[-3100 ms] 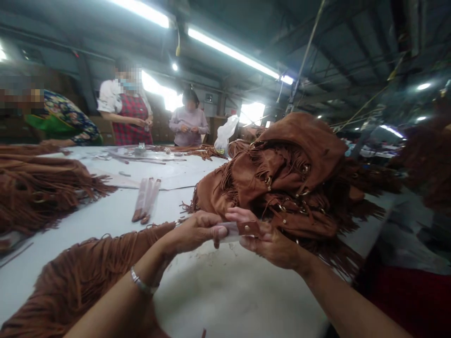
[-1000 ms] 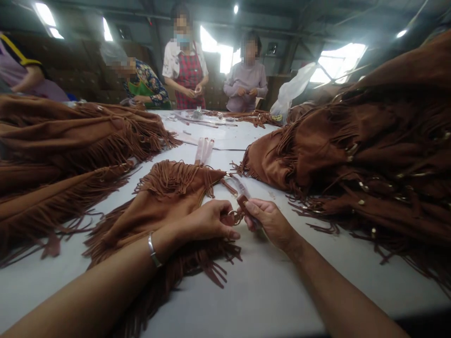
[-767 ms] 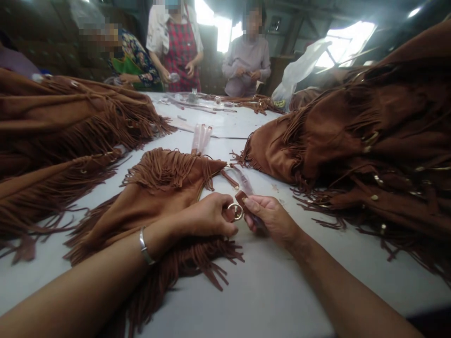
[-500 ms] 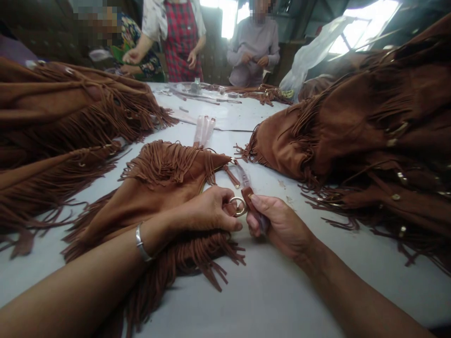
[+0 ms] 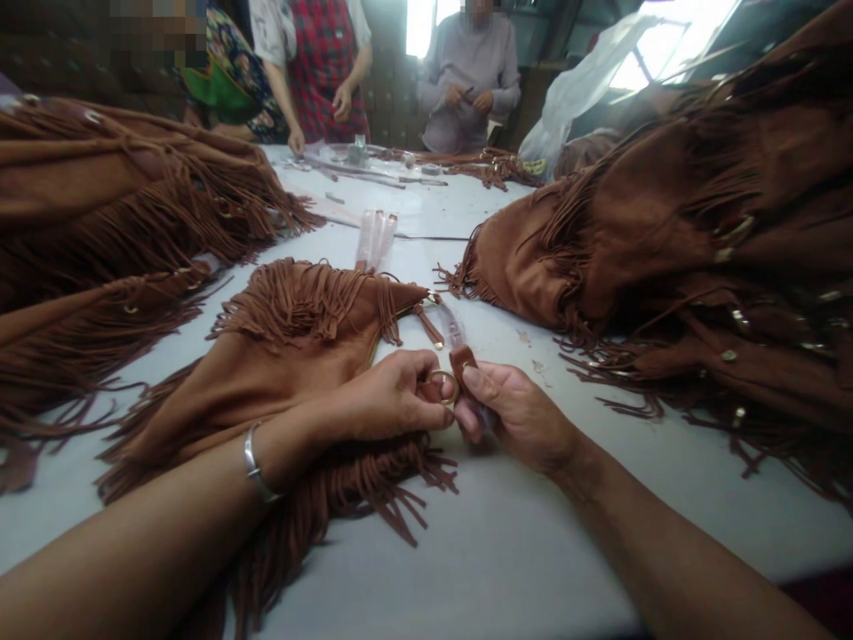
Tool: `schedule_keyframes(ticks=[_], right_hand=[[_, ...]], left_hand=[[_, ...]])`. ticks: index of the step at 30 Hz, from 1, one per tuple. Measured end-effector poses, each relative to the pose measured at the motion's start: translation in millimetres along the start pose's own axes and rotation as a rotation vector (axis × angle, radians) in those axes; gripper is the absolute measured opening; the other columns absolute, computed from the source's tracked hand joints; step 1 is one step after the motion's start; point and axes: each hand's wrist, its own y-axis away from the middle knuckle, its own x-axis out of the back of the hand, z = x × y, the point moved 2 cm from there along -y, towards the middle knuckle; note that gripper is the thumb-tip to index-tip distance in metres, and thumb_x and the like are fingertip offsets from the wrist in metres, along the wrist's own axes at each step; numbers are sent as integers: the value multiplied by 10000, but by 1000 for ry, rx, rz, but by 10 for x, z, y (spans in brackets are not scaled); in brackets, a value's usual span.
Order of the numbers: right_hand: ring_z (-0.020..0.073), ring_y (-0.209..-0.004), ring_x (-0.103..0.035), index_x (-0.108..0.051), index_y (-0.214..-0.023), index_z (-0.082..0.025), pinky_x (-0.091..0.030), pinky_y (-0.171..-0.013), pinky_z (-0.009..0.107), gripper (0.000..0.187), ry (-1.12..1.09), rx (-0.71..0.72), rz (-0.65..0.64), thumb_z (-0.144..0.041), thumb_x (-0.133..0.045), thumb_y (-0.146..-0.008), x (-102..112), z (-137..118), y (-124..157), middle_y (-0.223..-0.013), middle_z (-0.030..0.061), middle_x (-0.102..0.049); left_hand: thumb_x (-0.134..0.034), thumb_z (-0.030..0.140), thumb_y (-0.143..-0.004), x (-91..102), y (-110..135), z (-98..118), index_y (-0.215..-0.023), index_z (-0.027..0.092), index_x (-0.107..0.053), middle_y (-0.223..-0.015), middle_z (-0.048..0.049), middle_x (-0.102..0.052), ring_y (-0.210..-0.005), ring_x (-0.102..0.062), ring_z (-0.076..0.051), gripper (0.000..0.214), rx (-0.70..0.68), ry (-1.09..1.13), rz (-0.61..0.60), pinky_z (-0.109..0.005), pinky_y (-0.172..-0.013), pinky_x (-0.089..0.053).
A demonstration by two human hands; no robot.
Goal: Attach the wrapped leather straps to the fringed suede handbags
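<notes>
A brown fringed suede bag (image 5: 267, 378) lies on the white table in front of me. My left hand (image 5: 393, 398) pinches a gold-coloured metal ring (image 5: 455, 384) at the bag's near right side. Close against it, my right hand (image 5: 523, 413) is closed around the end of a brown leather strap (image 5: 461, 357), its thumb on top near a small metal stud. Clear plastic wraps the strap, which runs back to the bag's far corner clasp. Whether the strap end touches the ring is hard to tell. A short brown tab (image 5: 430, 327) lies beside the strap.
Piles of fringed brown bags stand at left (image 5: 133, 187) and right (image 5: 666, 240). Plastic-wrapped straps (image 5: 377, 238) lie behind my bag. Straps and small items (image 5: 360, 153) cover the table's far end, where several people stand. A clear plastic bag (image 5: 566, 111) stands at back right.
The view has shifted slightly. My hands keep their holds, and the strap end and ring are a little closer together. A co-worker's hand across the table has lowered to the tabletop.
</notes>
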Motion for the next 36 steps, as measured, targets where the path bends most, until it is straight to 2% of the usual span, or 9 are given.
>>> schedule_keyframes(ticks=[3, 8, 11, 17, 22, 26, 29, 31, 36], right_hand=[[57, -444, -416, -507, -777, -146, -326, -457, 172, 276, 47, -10, 41, -413, -543, -833, 6, 2, 23, -501, -52, -491], [38, -354, -335, -487, -705, -146, -287, -367, 155, 297, 24, -204, 6, -417, -539, -815, 90, -14, 2, -439, -76, -416], [36, -339, -323, -481, -683, -146, -269, -334, 140, 309, 54, -276, -84, -427, -571, -775, 182, -68, -31, -414, -85, -391], [33, -350, -334, -506, -701, -132, -269, -331, 134, 296, 233, -324, -266, -408, -574, -786, 263, -167, -82, -422, -74, -430], [37, -330, -329, -509, -716, -136, -262, -338, 147, 295, 146, -254, -124, -417, -545, -800, 219, -112, -124, -399, -82, -411], [43, -360, -362, -535, -804, -123, -265, -363, 158, 351, 310, -178, -92, -464, -468, -855, 336, -116, -67, -458, -55, -469], [46, -392, -375, -538, -813, -130, -275, -390, 164, 362, 492, -157, -141, -467, -424, -882, 486, -199, 22, -490, -47, -472], [47, -391, -362, -550, -788, -129, -263, -387, 168, 359, 586, -206, -176, -460, -441, -873, 557, -248, 70, -479, -48, -455], [44, -352, -322, -549, -678, -127, -227, -349, 163, 310, 687, -322, -370, -383, -480, -838, 516, -252, 94, -410, -58, -405]], left_hand=[[-589, 258, -699, -9, 17, -9, -809, 164, -485, -653, 23, -535, -590, -522, -114, 178, -16, -244, 72, -192, -507, -377], [-520, 291, -755, -183, 136, 98, -818, 169, -499, -741, -19, -574, -636, -547, -158, 140, -41, -959, 342, -251, -567, -413], [-421, 289, -838, -323, 194, 123, -832, 145, -511, -790, -68, -587, -696, -572, -200, 170, -58, -1218, 324, -303, -622, -450], [-387, 300, -883, -389, 172, 68, -864, 134, -502, -802, -81, -588, -726, -580, -216, 203, -60, -1298, 264, -330, -648, -484], [-377, 422, -898, -302, 150, 57, -899, 134, -503, -820, -80, -590, -735, -580, -204, 314, -49, -1311, 330, -302, -648, -477], [-343, 398, -909, -283, 104, 14, -829, 134, -502, -750, -76, -580, -685, -581, -206, 318, -72, -1393, 347, -292, -592, -466], [-334, 396, -908, -294, 54, -19, -803, 127, -500, -719, -86, -576, -654, -583, -220, 334, -53, -1452, 339, -298, -546, -456], [-335, 403, -906, -297, 31, -35, -803, 121, -502, -720, -92, -579, -647, -586, -220, 343, -10, -1460, 327, -294, -539, -453], [-359, 377, -897, -300, 22, -44, -811, 122, -501, -740, -91, -590, -665, -595, -211, 304, 8, -1443, 285, -288, -563, -461]])
